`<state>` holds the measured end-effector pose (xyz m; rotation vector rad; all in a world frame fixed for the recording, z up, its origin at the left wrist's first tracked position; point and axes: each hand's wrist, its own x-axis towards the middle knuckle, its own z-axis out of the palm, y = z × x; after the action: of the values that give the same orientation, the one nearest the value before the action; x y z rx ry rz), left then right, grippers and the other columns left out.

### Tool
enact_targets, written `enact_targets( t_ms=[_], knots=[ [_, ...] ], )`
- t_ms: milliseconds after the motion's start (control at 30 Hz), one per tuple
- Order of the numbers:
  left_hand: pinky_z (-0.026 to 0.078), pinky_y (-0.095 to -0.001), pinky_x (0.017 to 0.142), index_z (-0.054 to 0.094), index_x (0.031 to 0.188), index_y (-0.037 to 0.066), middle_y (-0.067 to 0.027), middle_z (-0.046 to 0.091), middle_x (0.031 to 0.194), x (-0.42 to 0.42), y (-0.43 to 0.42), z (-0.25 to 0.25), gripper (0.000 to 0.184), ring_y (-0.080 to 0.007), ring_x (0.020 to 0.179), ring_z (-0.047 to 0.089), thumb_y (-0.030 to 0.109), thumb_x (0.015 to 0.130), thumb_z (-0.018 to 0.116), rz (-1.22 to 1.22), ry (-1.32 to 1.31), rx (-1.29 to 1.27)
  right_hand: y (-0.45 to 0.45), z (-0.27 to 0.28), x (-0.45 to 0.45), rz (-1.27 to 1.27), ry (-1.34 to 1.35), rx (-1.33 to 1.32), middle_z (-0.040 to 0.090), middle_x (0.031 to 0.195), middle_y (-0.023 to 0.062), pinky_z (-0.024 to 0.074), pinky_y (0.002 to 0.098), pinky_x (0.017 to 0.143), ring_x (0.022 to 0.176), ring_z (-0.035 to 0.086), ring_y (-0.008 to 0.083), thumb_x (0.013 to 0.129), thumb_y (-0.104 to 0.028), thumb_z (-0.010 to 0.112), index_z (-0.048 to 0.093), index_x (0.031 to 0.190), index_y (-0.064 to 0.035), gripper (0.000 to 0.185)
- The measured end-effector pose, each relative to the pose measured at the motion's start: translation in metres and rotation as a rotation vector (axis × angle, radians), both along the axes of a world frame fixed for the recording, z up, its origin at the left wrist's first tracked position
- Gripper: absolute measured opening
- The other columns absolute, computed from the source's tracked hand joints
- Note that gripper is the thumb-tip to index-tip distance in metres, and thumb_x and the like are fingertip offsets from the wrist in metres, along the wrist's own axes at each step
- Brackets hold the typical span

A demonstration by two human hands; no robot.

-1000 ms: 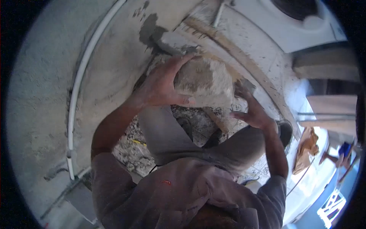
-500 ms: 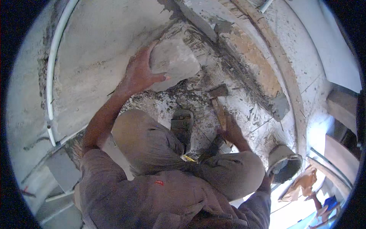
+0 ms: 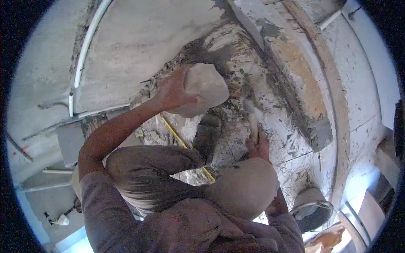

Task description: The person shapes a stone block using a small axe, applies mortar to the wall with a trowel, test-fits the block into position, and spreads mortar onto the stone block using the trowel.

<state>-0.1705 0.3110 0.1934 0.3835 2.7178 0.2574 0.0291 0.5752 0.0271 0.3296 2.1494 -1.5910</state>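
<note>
My left hand (image 3: 174, 90) grips the left edge of a pale, flat, rough-edged stone slab (image 3: 206, 86), fingers along its rim and thumb across its near face. The slab is held over the rubble-strewn floor near the wall. In my right hand (image 3: 259, 146) is a hammer (image 3: 253, 122), its light wooden handle pointing away from me. The hammer's head is blurred and lies just right of the slab, apart from it. My shoe (image 3: 207, 135) rests on the floor between the two hands.
A yellow measuring tape or strip (image 3: 175, 133) runs beneath my leg. To the right stands a bucket (image 3: 312, 208) of grey material. A long wooden board (image 3: 331, 92) lies along the right side. White pipe (image 3: 88, 44) runs up the left wall.
The slab has come away from the wall corner toward me, still in my left hand. My left knee has lowered, uncovering the yellow strip. The hammer's handle now points straighter ahead.
</note>
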Motion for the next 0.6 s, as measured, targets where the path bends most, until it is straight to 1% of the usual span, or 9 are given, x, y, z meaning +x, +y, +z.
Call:
enact_targets(
  t_ms=[33,100,167,233,267,333,467,533,600],
  knots=[
    [0.038,-0.0459,0.098,0.029,0.135,0.001,-0.0236,0.047,0.124,0.004,0.007,-0.001,0.106,-0.0384,0.115,0.048,0.048,0.055,0.081,0.04,-0.066,-0.015,0.002,0.003,0.0,-0.022,0.005,-0.119,0.054,0.111,0.0255,0.0461,0.0473,0.081,0.1,0.055,0.0416,0.084,-0.026,0.06,0.038,0.131,-0.0024,0.058],
    [0.037,-0.0464,0.098,0.028,0.135,0.001,-0.0241,0.046,0.124,0.009,0.014,-0.005,0.105,-0.0386,0.116,0.047,0.049,0.057,0.08,0.058,-0.117,-0.029,0.003,0.008,-0.005,-0.085,0.018,-0.107,0.055,0.109,0.0256,0.0463,0.0466,0.08,0.098,0.056,0.0413,0.085,-0.027,0.058,0.039,0.129,-0.0011,0.054],
    [0.037,-0.0483,0.097,0.026,0.134,-0.003,-0.0264,0.043,0.125,0.018,0.016,-0.024,0.102,-0.0398,0.116,0.045,0.051,0.063,0.076,-0.096,0.015,-0.137,0.009,0.021,-0.013,-0.183,0.038,-0.073,0.055,0.107,0.0257,0.0466,0.0459,0.079,0.095,0.057,0.041,0.087,-0.027,0.057,0.041,0.127,0.0001,0.051],
    [0.038,-0.0492,0.096,0.025,0.134,-0.004,-0.0272,0.042,0.125,0.026,0.018,-0.036,0.102,-0.0408,0.116,0.045,0.051,0.065,0.074,-0.141,0.01,-0.154,0.014,0.046,-0.013,-0.231,0.168,-0.111,0.059,0.098,0.0239,0.0472,0.0451,0.075,0.088,0.06,0.0397,0.089,-0.031,0.056,0.043,0.121,0.0018,0.047],
    [0.038,-0.0501,0.095,0.023,0.135,-0.005,-0.028,0.042,0.125,0.034,0.017,-0.041,0.102,-0.0418,0.115,0.045,0.052,0.067,0.072,-0.152,-0.006,-0.185,0.013,0.042,-0.009,-0.243,0.158,-0.102,0.059,0.098,0.0239,0.0472,0.0451,0.075,0.088,0.06,0.0397,0.089,-0.031,0.056,0.043,0.121,0.0018,0.047],
    [0.038,-0.0508,0.094,0.02,0.135,-0.006,-0.0279,0.041,0.126,0.05,0.01,-0.049,0.102,-0.0421,0.114,0.045,0.052,0.069,0.071,-0.234,0.072,-0.257,0.007,0.034,-0.004,-0.232,0.155,-0.081,0.056,0.074,0.0088,0.0453,0.033,0.057,0.061,0.052,0.0175,0.089,-0.029,0.055,0.046,0.119,-0.0021,0.041],
    [0.038,-0.0506,0.095,0.02,0.136,-0.006,-0.0278,0.041,0.126,0.053,0.01,-0.045,0.103,-0.0419,0.115,0.045,0.051,0.068,0.072,-0.222,0.058,-0.199,-0.013,0.055,-0.011,-0.221,0.07,-0.132,0.057,0.079,0.011,0.0459,0.033,0.06,0.066,0.054,0.0173,0.09,-0.03,0.054,0.046,0.119,-0.0027,0.04],
    [0.037,-0.0502,0.096,0.02,0.136,-0.005,-0.0277,0.04,0.126,0.046,0.008,-0.047,0.103,-0.0419,0.116,0.044,0.05,0.068,0.073,-0.206,0.022,-0.15,-0.017,0.05,-0.009,-0.18,0.137,-0.092,0.06,0.084,0.0215,0.048,0.0442,0.069,0.077,0.062,0.0374,0.09,-0.032,0.053,0.045,0.116,-0.0043,0.039],
    [0.035,-0.0476,0.099,0.02,0.137,-0.004,-0.027,0.039,0.127,0.031,-0.015,-0.057,0.102,-0.041,0.119,0.042,0.047,0.067,0.075,-0.189,-0.005,0.077,-0.014,0.034,-0.009,-0.214,0.104,-0.076,0.06,0.082,0.0202,0.0481,0.0431,0.067,0.075,0.062,0.0353,0.091,-0.033,0.053,0.044,0.117,-0.0047,0.039]
  ],
)
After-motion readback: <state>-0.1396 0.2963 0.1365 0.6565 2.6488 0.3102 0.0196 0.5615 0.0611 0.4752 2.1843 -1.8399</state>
